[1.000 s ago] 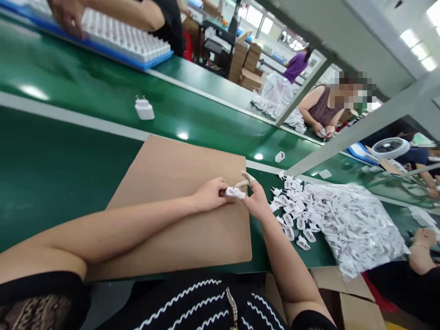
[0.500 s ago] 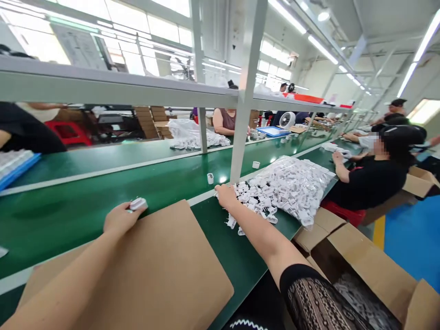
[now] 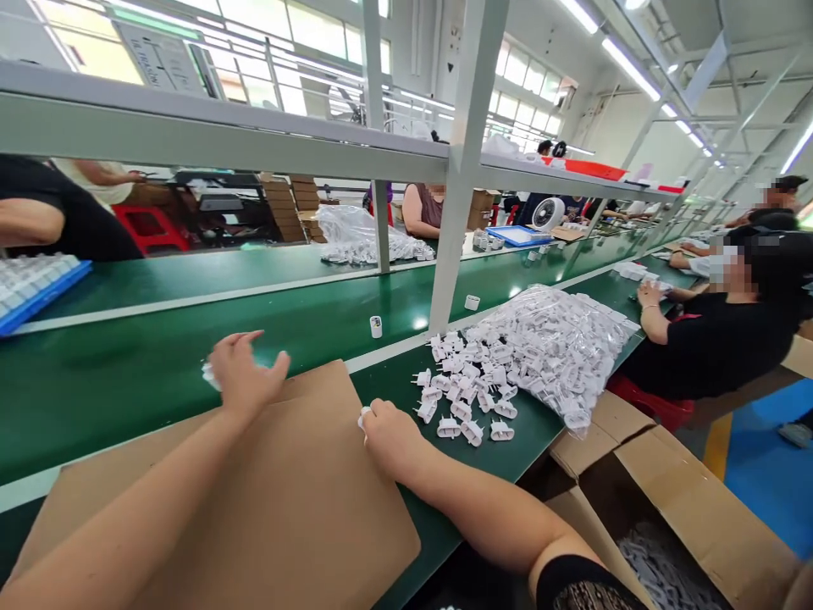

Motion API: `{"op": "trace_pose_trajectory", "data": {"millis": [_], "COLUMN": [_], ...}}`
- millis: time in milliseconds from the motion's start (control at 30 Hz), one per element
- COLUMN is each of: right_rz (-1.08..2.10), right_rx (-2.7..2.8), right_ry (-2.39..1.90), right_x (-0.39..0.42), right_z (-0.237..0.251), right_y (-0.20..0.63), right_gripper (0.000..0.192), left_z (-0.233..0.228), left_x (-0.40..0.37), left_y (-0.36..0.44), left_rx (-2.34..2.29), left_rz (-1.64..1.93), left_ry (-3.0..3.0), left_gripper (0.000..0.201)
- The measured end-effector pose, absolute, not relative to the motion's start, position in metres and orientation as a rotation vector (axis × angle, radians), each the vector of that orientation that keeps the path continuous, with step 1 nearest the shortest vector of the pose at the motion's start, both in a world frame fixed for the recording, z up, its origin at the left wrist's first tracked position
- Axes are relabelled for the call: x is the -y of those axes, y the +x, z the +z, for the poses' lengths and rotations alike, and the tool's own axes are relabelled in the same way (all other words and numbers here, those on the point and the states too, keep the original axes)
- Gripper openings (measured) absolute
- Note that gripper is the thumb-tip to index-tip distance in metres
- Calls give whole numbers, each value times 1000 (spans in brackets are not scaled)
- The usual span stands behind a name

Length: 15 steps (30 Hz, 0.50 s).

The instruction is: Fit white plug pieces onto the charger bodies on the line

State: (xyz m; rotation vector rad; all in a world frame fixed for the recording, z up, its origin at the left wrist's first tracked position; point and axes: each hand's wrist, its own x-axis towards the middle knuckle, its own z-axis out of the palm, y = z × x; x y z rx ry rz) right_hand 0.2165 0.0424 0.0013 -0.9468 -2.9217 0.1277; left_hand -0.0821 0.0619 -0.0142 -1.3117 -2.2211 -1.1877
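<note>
Holds left hand (image 3: 246,379) open over cardboard (image 3: 298,491); grips white piece (image 3: 364,417) in right hand (image 3: 394,440) at cardboard's right edge; shows half-legible sign (image 3: 157,59) beyond.

Item one: small white plastic piece (image 3: 210,375), part hidden behind the spread left hand (image 3: 246,373), just past the far edge of the brown cardboard sheet (image 3: 292,474); contact is unclear from here. Item two: white plastic end (image 3: 364,417), gripped in the right hand (image 3: 395,442) at the sheet's right edge, mostly covered. Item three: loose white plastic two-pin plug pieces (image 3: 472,433), oval-bodied, strewn at mixed angles over the green surface (image 3: 412,500), right of that hand and apart from it.
</note>
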Motion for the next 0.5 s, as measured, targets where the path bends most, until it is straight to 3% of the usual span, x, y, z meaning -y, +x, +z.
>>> {"op": "trace_pose_trajectory", "data": {"millis": [133, 267, 333, 500], "right_rz": [131, 197, 216, 210], "right_rx": [2874, 2832, 2800, 2762], "right_ry": [-909, -901, -890, -879], "right_x": [-47, -51, -52, -54], "right_z": [-6, -13, -18, -30], "right_y": [217, 220, 220, 218], "right_gripper": [17, 11, 10, 11], "left_z": [-21, -24, -23, -16], "left_x": [-110, -162, -183, -205], "left_y": [-56, -22, -6, 15], "left_rx": [2419, 2829, 2921, 2881], "left_rz": [-1104, -1036, -1024, -1032], "left_ry": [-1731, -1607, -1483, -1493], "left_gripper": [54, 99, 107, 46]}}
